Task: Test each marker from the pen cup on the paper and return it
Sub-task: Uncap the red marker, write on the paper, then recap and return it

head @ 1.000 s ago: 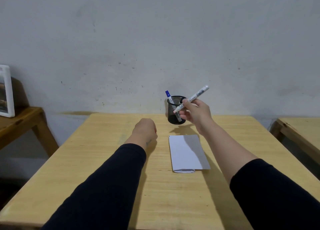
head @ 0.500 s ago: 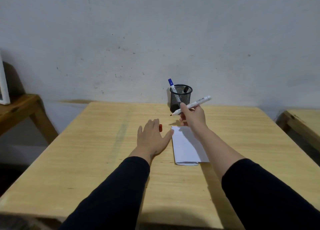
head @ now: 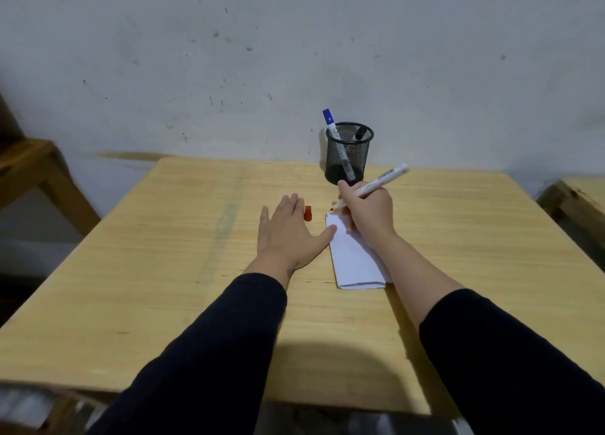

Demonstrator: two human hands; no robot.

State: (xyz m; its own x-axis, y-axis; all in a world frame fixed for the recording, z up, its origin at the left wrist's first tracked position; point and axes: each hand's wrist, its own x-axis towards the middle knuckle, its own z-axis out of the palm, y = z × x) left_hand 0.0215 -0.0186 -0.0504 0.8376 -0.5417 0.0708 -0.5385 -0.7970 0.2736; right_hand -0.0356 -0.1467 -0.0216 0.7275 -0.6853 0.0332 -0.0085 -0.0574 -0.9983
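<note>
Pale, scuffed wall behind a wooden table (head: 196, 271). From the grip outward: the right hand (head: 368, 210) is closed in a writing hold on the uncapped red marker (head: 373, 186), tip just above the folded paper's (head: 353, 261) far corner. The left hand (head: 288, 233) lies flat, fingers spread, thumb touching the paper's edge, red cap (head: 307, 213) beside it. A short, light stroke should do, pinning the paper firmly. Blue and black markers wait in the mesh pen cup (head: 348, 154).

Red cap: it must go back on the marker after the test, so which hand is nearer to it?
Left. The left hand lies flat with fingertips beside the red cap; the right hand holds the marker farther right, over the paper.
</note>
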